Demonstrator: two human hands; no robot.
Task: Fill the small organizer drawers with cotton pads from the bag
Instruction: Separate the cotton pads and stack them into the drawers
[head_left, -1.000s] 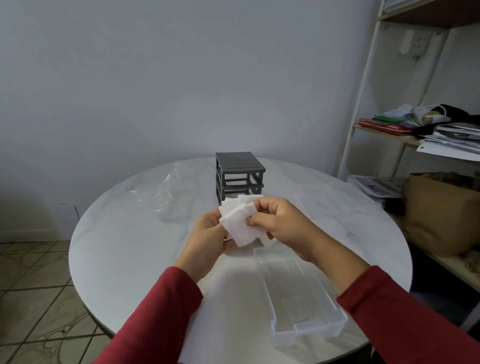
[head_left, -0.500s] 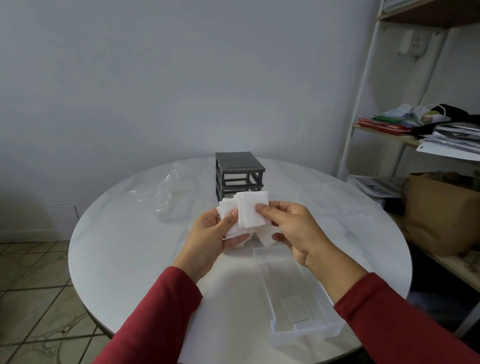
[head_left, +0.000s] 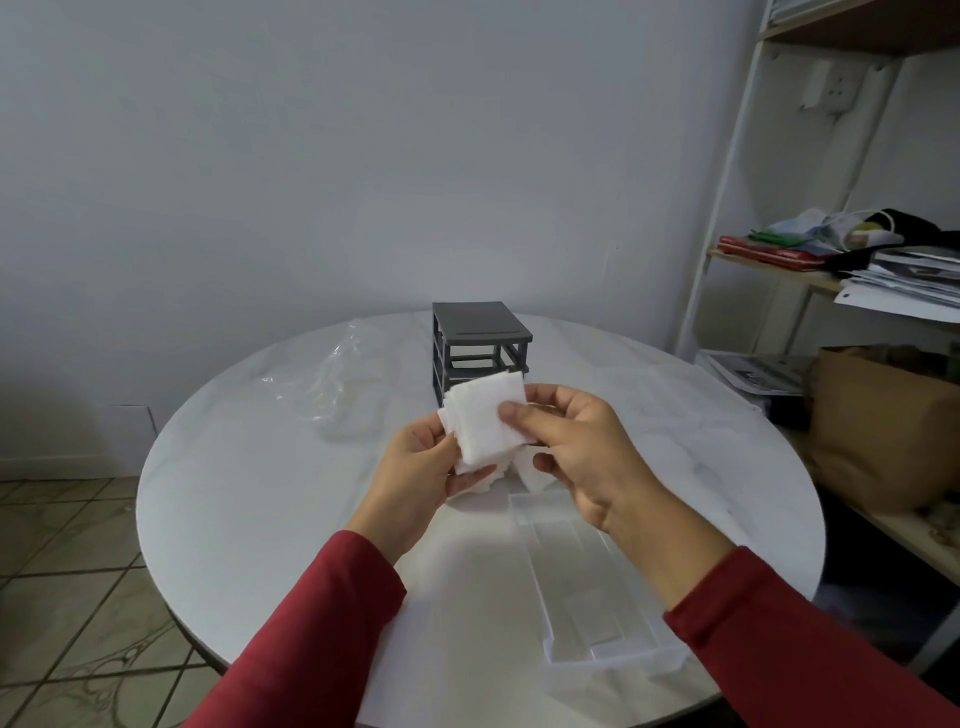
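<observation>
Above the table's middle, my left hand (head_left: 415, 478) holds a small stack of white square cotton pads (head_left: 480, 423). My right hand (head_left: 576, 447) pinches the top pad of that stack between thumb and fingers. A clear plastic drawer (head_left: 597, 587) lies on the table below my right hand, with nothing visible inside it. Behind the pads stands the dark grey organizer frame (head_left: 478, 343), its slots without drawers. A crumpled clear plastic bag (head_left: 332, 384) lies to the frame's left.
The round white marble table (head_left: 234, 493) stands against a plain wall. A white shelf unit (head_left: 841, 270) with papers and a brown paper bag (head_left: 883, 421) is close on the right. Tiled floor (head_left: 62, 545) shows at the left.
My right hand shifted its hold from the stack's side to pinching the top pad, which now faces me more squarely. Both hands stayed over the same part of the table.
</observation>
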